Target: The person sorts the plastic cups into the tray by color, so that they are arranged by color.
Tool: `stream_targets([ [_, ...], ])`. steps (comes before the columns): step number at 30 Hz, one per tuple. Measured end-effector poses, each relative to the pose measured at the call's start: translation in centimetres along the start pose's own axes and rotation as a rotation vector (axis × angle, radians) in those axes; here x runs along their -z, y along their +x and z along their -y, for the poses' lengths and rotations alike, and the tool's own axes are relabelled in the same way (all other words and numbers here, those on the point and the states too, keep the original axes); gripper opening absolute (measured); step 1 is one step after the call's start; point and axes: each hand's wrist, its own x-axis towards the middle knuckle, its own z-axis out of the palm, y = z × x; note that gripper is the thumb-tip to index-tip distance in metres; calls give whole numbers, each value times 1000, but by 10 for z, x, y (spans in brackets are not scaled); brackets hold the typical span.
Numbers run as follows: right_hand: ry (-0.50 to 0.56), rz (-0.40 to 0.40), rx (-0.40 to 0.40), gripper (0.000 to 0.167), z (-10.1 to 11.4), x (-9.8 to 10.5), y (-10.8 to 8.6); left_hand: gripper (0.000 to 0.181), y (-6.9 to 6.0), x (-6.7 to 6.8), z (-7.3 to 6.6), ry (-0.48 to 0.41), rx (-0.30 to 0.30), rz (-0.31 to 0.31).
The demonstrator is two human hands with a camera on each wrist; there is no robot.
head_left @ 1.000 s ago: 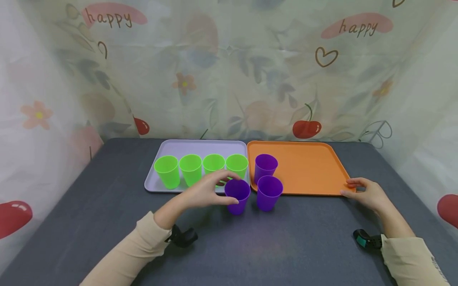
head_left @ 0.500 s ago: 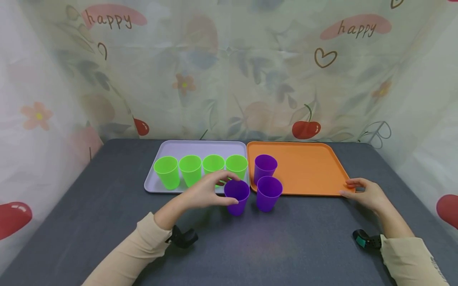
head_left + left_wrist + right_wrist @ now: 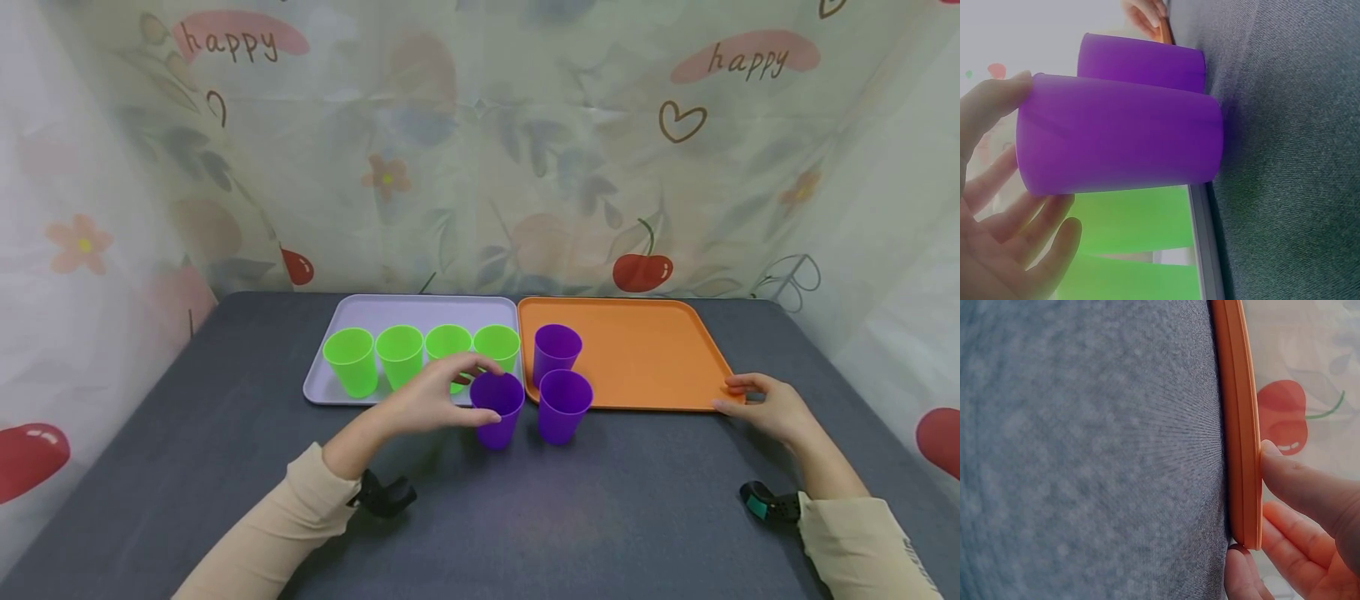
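Observation:
My left hand [image 3: 431,398] grips a purple cup [image 3: 500,427] near its rim, thumb on the near side and fingers on the far side. The cup stays upright in front of the gap between the two trays; whether its base touches the table I cannot tell. Just right of it stands another purple cup [image 3: 564,407] on the table. A third purple cup [image 3: 556,350] is on the left end of the orange tray [image 3: 637,350]. At that tray's front right corner, my right hand [image 3: 772,407] pinches the edge, its thumb [image 3: 1300,481] on the rim.
Left of the orange tray lies a lilac tray [image 3: 420,307] with a row of several green cups [image 3: 351,360]; my left hand partly hides some. A dark cloth [image 3: 585,517] covers the table. Behind hangs a patterned curtain [image 3: 480,167].
The purple cup in my left hand has risen very slightly, together with the fingers. My right hand and the trays have stayed in place.

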Motion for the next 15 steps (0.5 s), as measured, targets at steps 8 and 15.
stream_targets([
  [8,-4,2,-8,69,0,0,0,46,1,1,-2,-6,-9,-27],
  [15,-6,-2,-1,68,1,0,0,46,2,3,-4,-16,-25,-37],
])
